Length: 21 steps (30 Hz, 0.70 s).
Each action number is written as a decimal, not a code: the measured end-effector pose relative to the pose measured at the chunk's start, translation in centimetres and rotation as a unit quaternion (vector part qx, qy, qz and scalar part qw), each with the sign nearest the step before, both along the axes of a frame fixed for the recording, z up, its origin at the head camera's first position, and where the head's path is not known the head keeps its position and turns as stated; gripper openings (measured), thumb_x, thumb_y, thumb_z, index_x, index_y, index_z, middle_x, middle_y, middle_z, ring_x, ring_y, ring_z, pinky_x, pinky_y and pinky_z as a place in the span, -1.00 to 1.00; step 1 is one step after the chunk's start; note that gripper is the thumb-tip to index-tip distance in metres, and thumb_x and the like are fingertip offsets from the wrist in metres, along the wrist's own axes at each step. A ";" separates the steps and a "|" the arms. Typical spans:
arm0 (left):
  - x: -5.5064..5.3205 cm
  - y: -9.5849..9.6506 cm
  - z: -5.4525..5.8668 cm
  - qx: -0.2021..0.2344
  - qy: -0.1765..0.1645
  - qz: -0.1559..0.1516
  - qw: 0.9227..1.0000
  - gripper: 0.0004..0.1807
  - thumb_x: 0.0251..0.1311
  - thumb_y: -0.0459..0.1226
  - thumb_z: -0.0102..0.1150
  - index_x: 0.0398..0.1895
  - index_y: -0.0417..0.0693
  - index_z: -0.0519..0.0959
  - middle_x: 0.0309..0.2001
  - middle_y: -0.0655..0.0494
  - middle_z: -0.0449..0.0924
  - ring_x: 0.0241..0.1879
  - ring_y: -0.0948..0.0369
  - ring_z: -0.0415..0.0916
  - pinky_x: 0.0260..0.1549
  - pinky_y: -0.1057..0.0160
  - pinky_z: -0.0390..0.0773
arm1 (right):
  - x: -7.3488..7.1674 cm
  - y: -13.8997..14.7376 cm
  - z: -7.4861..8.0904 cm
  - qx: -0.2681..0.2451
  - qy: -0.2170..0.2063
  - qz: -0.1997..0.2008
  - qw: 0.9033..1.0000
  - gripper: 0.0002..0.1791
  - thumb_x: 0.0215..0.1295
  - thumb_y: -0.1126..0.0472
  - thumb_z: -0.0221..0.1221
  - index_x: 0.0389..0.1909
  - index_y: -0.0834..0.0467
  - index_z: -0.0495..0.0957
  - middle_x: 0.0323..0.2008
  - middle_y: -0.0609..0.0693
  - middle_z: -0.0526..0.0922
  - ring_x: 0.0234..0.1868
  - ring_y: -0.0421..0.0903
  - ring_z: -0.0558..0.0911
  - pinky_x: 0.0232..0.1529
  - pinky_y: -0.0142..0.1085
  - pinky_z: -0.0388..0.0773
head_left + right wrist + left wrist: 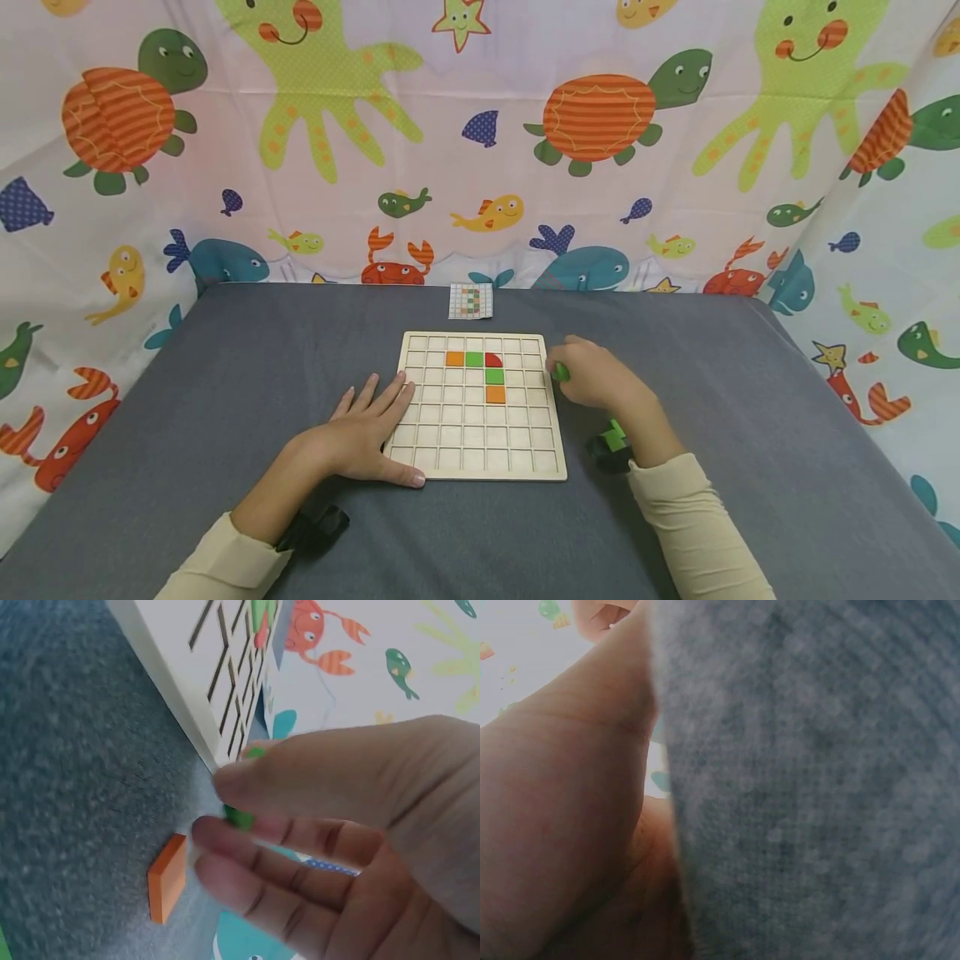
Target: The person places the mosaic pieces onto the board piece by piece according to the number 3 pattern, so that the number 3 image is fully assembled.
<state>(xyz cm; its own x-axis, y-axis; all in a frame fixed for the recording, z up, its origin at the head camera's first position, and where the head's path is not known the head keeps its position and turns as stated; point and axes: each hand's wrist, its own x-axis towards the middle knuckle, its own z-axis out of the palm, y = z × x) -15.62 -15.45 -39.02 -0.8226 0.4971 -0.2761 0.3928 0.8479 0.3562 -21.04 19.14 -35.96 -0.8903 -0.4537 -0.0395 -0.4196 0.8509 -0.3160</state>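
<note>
A pale wooden grid board (450,437) lies on the grey cloth. My left hand (360,437) rests on its left edge with fingers spread and the thumb at the near left corner. Beside the board's right edge, my right hand (596,375) pinches a small green tile (561,372) between thumb and fingers; in the right wrist view those fingers partly hide the tile (238,817). In the grid, an orange tile (454,358), a green tile (474,359) and a red round-cornered tile (493,360) form a row. Below the red one are a green tile (495,377) and an orange tile (495,394).
Behind the board stands a small pattern card (471,302) with a coloured grid. Green pieces (615,435) show near my right wrist. The right wrist view has a loose orange tile (168,877) on the cloth below the fingers. A sea-animal curtain (450,167) surrounds the table.
</note>
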 end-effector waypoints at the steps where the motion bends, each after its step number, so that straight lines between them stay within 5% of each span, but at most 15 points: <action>1: 0.0 0.0 0.0 0.000 0.000 0.001 1.000 0.42 -0.10 0.47 0.28 0.62 -0.14 -0.14 0.61 -0.10 -0.30 0.53 -0.26 -0.42 0.35 -0.38 -0.31 | 0.0 -0.2 -0.1 -0.006 0.004 0.005 1.000 -0.71 0.14 0.53 0.22 -0.13 0.25 0.68 -0.24 0.09 0.53 -0.34 -0.02 0.44 -0.33 -0.16 0.44; 10: -0.2 0.0 -0.3 0.001 0.001 -0.001 1.000 0.42 -0.11 0.47 0.27 0.63 -0.12 -0.16 0.61 -0.07 -0.33 0.53 -0.24 -0.44 0.35 -0.37 -0.33 | 0.0 -1.8 -0.3 -0.016 0.008 0.036 0.999 -0.65 0.16 0.53 0.26 -0.03 0.25 0.65 -0.19 0.07 0.62 -0.23 -0.02 0.53 -0.21 -0.16 0.54; 21: 0.0 -0.1 -0.2 0.000 0.002 -0.001 1.000 0.44 -0.14 0.49 0.27 0.63 -0.12 -0.15 0.62 -0.07 -0.33 0.53 -0.25 -0.43 0.34 -0.38 -0.32 | 0.0 -3.7 -0.3 -0.040 0.013 0.073 0.996 -0.72 0.08 0.58 0.24 -0.24 0.21 0.68 -0.26 -0.01 0.65 -0.26 -0.07 0.53 -0.21 -0.20 0.54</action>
<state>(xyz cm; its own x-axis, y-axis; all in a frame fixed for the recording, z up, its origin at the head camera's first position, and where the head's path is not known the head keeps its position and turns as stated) -15.65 -15.51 -39.26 -0.8229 0.4982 -0.2730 0.3957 0.8475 0.3539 -21.07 15.46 -36.23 -0.8149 -0.5791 0.0251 -0.5461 0.7526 -0.3678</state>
